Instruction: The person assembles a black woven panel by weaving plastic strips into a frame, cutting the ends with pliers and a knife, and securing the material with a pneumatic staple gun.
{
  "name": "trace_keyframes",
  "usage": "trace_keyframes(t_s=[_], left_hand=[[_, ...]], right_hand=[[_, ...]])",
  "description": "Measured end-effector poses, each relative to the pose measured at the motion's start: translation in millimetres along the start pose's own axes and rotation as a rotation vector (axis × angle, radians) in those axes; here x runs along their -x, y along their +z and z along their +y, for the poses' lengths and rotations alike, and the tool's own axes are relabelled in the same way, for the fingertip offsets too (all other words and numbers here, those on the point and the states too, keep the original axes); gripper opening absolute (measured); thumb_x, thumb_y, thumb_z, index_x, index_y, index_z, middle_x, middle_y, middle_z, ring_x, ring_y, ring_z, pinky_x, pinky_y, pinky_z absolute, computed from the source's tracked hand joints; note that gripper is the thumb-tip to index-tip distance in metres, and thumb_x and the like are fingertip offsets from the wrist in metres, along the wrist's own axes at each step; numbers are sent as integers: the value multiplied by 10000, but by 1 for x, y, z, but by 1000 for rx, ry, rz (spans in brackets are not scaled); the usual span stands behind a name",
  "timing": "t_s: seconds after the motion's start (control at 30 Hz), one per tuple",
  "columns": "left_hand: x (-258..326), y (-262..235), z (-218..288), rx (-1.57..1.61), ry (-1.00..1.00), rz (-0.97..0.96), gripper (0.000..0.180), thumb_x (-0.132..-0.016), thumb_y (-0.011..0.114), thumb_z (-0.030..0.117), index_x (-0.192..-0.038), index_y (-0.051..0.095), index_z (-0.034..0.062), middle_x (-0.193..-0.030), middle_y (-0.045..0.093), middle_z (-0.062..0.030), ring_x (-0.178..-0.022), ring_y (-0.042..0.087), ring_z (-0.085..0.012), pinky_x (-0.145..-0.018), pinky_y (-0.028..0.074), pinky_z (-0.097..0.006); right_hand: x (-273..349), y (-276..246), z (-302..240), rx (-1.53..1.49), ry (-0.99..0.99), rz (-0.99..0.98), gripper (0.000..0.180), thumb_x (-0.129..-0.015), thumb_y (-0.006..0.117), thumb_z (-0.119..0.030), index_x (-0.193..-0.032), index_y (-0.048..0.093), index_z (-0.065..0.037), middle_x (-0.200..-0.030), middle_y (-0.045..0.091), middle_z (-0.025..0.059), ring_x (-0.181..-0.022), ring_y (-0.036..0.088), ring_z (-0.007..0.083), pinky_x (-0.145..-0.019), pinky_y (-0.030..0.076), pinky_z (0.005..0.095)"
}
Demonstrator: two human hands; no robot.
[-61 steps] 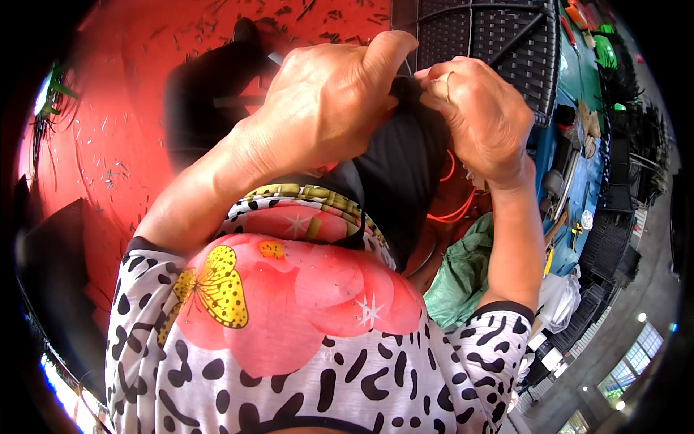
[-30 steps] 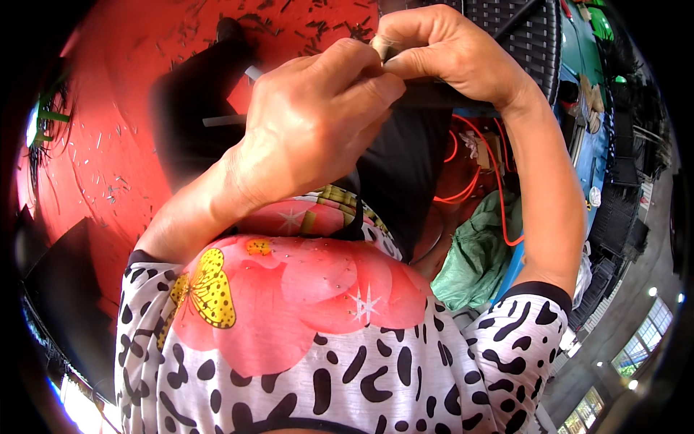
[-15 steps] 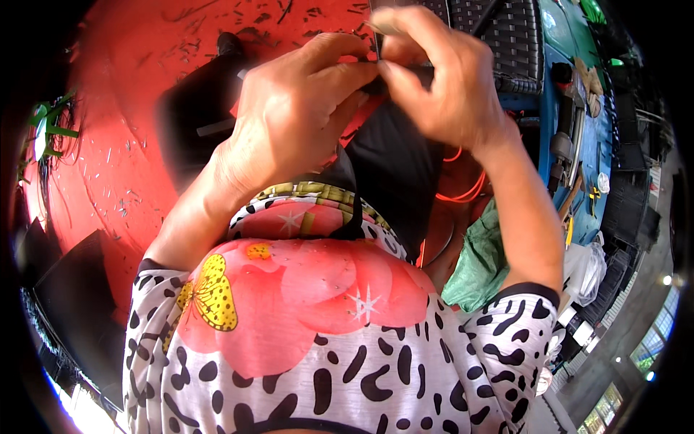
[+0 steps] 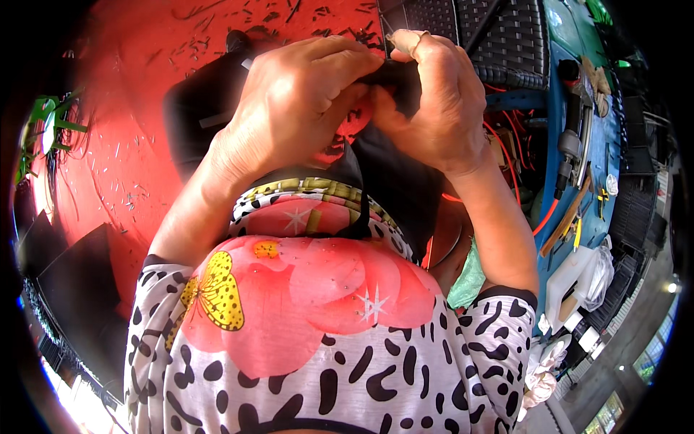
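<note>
My left hand (image 4: 289, 101) is closed, its fingertips pinched together beside my right hand over my lap. What lies in that pinch is hidden behind the fingers. My right hand (image 4: 441, 108) is curled, its thumb reaching toward the left fingertips and a tan wrap (image 4: 406, 41) covering the tip of its index finger. Something dark sits between the two hands, but it blends with my black trousers (image 4: 397, 155), so I cannot make out its shape. Just beyond the right hand stands a black woven panel (image 4: 506, 40).
Dark offcuts (image 4: 195, 54) lie scattered over the red floor covering (image 4: 123, 130). On the right, a blue bench (image 4: 589, 210) carries a grey hand tool (image 4: 570, 148) with a red hose (image 4: 547, 217), plus a clear plastic bag (image 4: 598, 275). A green sack (image 4: 468, 278) is by my right elbow.
My right hand has moved down and slightly left, its index finger lower than before. The left hand has shifted little. The thin dark strip seen at the right fingertips is no longer distinguishable.
</note>
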State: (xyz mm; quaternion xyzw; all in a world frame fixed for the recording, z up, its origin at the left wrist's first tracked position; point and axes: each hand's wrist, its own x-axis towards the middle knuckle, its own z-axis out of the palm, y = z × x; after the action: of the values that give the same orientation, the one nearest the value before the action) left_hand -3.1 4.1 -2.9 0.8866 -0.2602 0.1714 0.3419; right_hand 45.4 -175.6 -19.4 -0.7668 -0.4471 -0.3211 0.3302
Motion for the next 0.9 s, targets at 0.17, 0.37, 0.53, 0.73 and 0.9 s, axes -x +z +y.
trace_keyframes(t_s=[0.17,0.37,0.53,0.73,0.9], left_hand=[[-6,0,3,81,-58,-81,297,-728,671,-20,-1022,632,-12,-997,643,-141,-909,639,-318,-779,514,-334],[-7,-2,0,124,-96,-38,247,-733,655,-19,-979,629,-12,-935,640,-145,-841,636,-328,-724,512,-344],[-5,-3,6,74,-115,-27,246,-696,650,-47,-940,624,-26,-925,641,-173,-855,632,-340,-754,510,-356],[1,-6,9,81,-95,-37,273,-676,655,-63,-947,626,-43,-928,642,-175,-842,635,-343,-733,511,-362],[-3,-10,11,106,-120,-83,298,-689,678,-15,-982,633,-41,-975,641,-177,-883,639,-330,-783,506,-348]], right_hand=[[0,-5,-2,20,9,-14,398,-631,636,-93,-1011,532,-36,-856,613,86,-759,607,284,-660,460,399],[-1,-35,18,56,3,64,359,-654,657,-104,-1000,572,-58,-869,609,67,-784,604,278,-736,448,387],[52,-164,95,565,652,129,423,-725,744,-226,-1061,583,-27,-903,664,146,-832,648,324,-743,521,381],[77,-209,174,980,1414,-351,959,-648,689,-654,-1212,499,98,-1183,554,324,-1142,545,401,-960,427,429],[94,-211,235,836,1514,-640,804,-621,793,-481,-1219,552,-2,-1159,621,206,-1068,607,313,-908,467,398]])
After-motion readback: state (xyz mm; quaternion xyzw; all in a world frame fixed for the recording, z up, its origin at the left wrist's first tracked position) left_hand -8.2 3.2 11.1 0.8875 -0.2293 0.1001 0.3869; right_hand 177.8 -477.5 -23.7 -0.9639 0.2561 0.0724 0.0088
